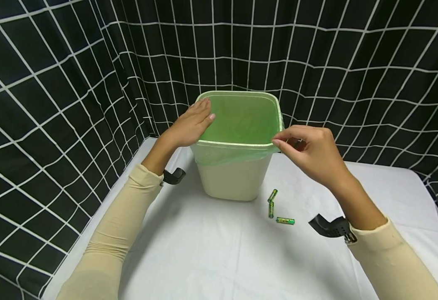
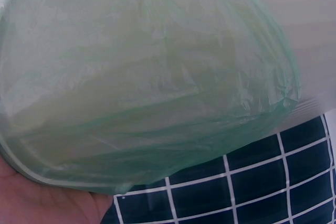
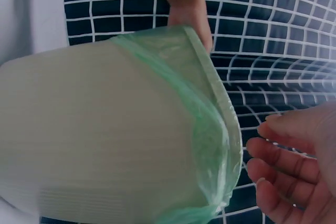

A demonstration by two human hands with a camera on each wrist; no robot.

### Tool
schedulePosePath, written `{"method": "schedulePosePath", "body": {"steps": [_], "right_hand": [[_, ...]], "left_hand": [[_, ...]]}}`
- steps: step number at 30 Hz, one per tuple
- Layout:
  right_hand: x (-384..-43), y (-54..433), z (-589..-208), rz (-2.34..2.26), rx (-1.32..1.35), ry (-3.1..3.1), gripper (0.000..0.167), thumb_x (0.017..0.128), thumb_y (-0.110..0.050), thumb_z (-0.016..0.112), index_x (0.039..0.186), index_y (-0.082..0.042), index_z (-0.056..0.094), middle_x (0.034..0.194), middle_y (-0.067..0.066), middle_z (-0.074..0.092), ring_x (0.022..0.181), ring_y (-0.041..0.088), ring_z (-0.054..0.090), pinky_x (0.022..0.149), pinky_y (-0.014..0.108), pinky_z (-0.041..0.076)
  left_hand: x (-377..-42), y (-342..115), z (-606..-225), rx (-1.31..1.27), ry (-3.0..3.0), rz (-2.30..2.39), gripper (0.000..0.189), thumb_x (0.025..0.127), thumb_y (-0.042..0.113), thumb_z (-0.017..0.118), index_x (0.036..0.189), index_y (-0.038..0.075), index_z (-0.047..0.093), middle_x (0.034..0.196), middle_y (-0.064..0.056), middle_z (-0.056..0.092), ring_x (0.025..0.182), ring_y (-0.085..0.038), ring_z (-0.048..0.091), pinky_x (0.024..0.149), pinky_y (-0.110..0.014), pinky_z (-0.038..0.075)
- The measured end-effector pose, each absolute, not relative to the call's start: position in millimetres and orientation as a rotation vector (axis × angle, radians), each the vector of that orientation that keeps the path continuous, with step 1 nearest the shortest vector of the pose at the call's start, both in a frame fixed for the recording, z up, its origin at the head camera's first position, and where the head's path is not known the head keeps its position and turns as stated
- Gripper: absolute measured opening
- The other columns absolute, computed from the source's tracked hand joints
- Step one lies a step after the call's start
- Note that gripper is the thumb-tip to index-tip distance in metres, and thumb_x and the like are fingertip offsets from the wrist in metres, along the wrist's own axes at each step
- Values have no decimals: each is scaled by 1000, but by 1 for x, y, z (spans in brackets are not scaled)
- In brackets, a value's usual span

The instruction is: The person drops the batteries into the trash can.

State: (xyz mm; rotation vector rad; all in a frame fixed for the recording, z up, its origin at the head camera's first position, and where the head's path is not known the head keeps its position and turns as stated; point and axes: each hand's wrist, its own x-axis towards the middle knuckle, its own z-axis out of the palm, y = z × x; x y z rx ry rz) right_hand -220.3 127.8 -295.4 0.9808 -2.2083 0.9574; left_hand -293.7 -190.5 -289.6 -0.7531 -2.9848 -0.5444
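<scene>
In the head view the bin [image 1: 234,179] stands near the tabletop's [image 1: 222,250] back left corner, a green liner [image 1: 228,155] folded over its rim [image 1: 237,145]; the left hand [image 1: 190,125] lies with straight fingers on the rim's left edge, the right hand [image 1: 314,152] is at its front right corner, and three batteries [image 1: 285,221] lie just in front. The left wrist view shows the liner down the bin's outside, the left hand against the rim. In the right wrist view the right hand's fingers curve loosely, holding nothing, just beside the rim.
</scene>
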Motion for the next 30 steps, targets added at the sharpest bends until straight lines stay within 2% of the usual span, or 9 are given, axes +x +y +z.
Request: {"method": "schedulePosePath", "body": {"steps": [6, 16, 30], "right_hand": [[-208, 138, -319, 981, 943, -2231, 9, 89, -3, 76, 90, -11, 80, 80, -8, 71, 67, 0, 57, 56, 13, 46], [-187, 147, -363, 1007, 922, -2271, 10, 90, -3, 75, 91, -12, 79, 85, -5, 75, 69, 0, 58, 57, 13, 48], [-188, 159, -424, 1093, 824, -2460, 11, 88, -3, 78, 91, -13, 79, 82, -10, 74, 67, 4, 61, 56, 20, 50]], "left_hand": [[-294, -191, -291, -750, -2987, -551, 62, 113, 36, 18, 159, -5, 8, 168, -17, 2, 156, -28, -3, 125, -30, -5], [-294, -190, -290, -753, -2988, -543, 62, 113, 35, 18, 159, -5, 7, 168, -18, 2, 156, -29, -3, 125, -31, -5], [-295, -190, -290, -752, -2985, -549, 62, 113, 35, 19, 159, -5, 8, 168, -18, 2, 156, -29, -3, 125, -31, -4]]}}
